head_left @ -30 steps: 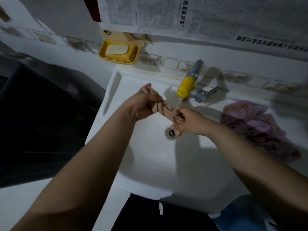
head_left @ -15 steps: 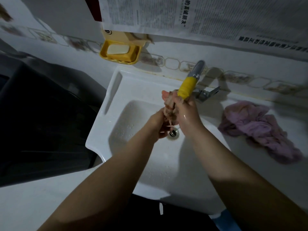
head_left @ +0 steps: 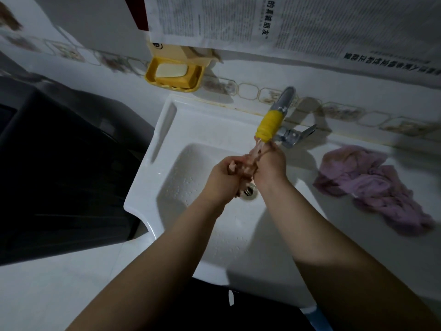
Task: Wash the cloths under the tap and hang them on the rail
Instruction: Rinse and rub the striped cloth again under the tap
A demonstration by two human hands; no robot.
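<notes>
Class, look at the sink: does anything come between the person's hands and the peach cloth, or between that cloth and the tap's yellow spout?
Nothing visible does. The left hand and right hand grip the peach cloth directly, just below the yellow spout.

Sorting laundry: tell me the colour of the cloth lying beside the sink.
Pale purple cloth, shown in the head view.

A yellow soap dish [head_left: 173, 74] is fixed to the wall, holding a pale bar of soap [head_left: 170, 70]. Directly above the soap dish, sheets of newspaper [head_left: 274, 22] cover the wall and run off to the right. Level with the soap dish, a band of patterned border tiles [head_left: 248, 91] stretches along the wall on both sides. Below and to the left of the soap dish stands a large dark cabinet [head_left: 62, 168].
</notes>
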